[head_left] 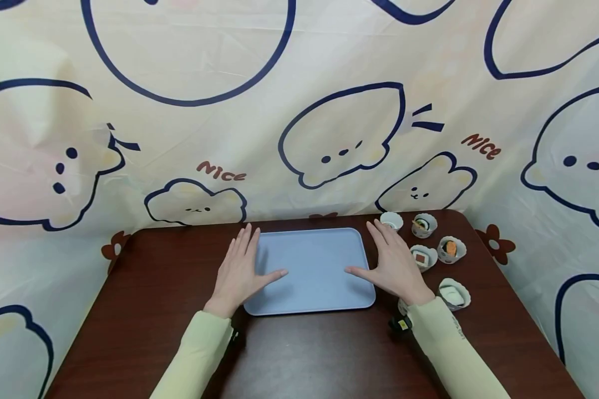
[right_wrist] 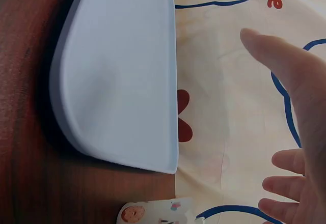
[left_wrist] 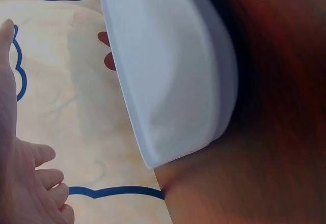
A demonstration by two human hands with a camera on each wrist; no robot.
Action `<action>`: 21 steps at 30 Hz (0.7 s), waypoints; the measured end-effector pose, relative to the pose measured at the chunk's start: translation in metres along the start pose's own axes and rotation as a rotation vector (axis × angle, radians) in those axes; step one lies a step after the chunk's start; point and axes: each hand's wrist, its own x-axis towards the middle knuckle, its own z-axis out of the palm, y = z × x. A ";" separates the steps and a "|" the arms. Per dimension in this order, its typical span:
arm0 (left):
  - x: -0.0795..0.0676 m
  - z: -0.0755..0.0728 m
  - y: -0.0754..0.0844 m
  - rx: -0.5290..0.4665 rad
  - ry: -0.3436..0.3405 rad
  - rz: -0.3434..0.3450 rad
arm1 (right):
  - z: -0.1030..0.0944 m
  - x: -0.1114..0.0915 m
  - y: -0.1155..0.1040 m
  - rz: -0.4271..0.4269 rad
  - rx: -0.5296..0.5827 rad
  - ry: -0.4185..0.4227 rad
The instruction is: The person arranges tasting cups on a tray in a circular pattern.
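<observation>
A light blue rectangular tray (head_left: 309, 271) lies flat on the dark wooden table. My left hand (head_left: 239, 271) is held over its left edge, fingers straight and thumb stretched inward over the tray. On the other side my right hand (head_left: 395, 265) mirrors this above the right edge, thumb pointing in. Both palms face each other with nothing held. In the left wrist view the left hand (left_wrist: 33, 178) appears apart from the tray's corner (left_wrist: 153, 152). The right wrist view likewise shows the right hand (right_wrist: 300, 112) away from the tray rim (right_wrist: 173, 132).
Several small white paper cups stand right of the tray, partly behind my right hand and sleeve. One carries an orange piece (head_left: 451, 247), another a brown-topped white square (head_left: 421, 257), another a pale green piece (head_left: 453, 295). A patterned cloth (head_left: 259, 160) hangs around the table (head_left: 179, 266).
</observation>
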 end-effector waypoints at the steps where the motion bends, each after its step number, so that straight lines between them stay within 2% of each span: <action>1: -0.002 -0.001 0.000 -0.009 -0.003 -0.004 | -0.001 -0.001 0.000 -0.004 0.002 0.004; 8: -0.013 -0.003 0.001 -0.040 -0.017 -0.014 | -0.005 -0.012 0.003 -0.003 0.044 0.015; 12: -0.022 -0.001 0.001 0.010 -0.025 0.023 | -0.007 -0.017 0.005 0.000 0.036 0.024; 21: -0.043 0.005 0.002 0.107 -0.111 0.069 | -0.018 -0.030 0.008 0.026 0.042 0.011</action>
